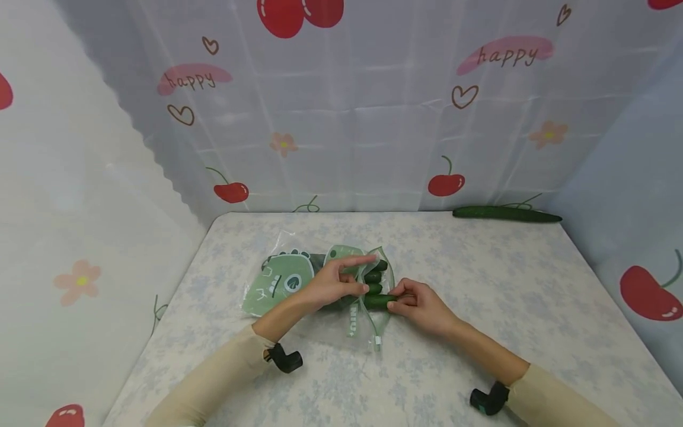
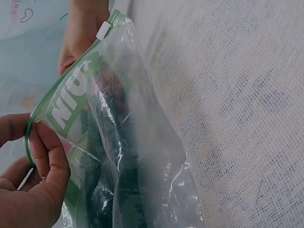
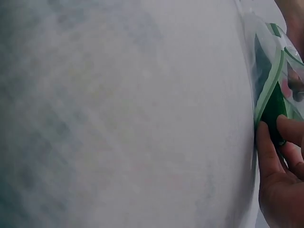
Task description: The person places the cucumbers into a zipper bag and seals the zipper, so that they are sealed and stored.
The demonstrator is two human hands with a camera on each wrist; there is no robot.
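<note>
- White sheets (image 1: 368,124) printed with cherries, hearts, flowers and "happy" surround a pale blue-flowered tabletop (image 1: 453,367).
- From 8 o'clock, the left hand (image 1: 338,281) reaches over the bag, its forearm slanting up out of a beige sleeve (image 1: 219,376); the index finger stretches straight towards the opening.
- Thumb and fingers of that hand pinch the green edge of the bag's mouth, closed together on the film.
- From 4 o'clock comes the right hand (image 1: 418,303), bent at the knuckles, its thumb and fingertips closed on the near end of the lowest cucumber (image 1: 377,302).
- Mid-table lies the clear zip bag (image 1: 288,279), mouth facing 3 o'clock, with a green cartoon creature printed on it and a white slider (image 1: 377,340) at its 4 o'clock corner.
- Four dark-green, rounded ends show at the mouth, stacked side by side.
- Another long cucumber (image 1: 501,213) lies at 2 o'clock, along the table's far edge.
</note>
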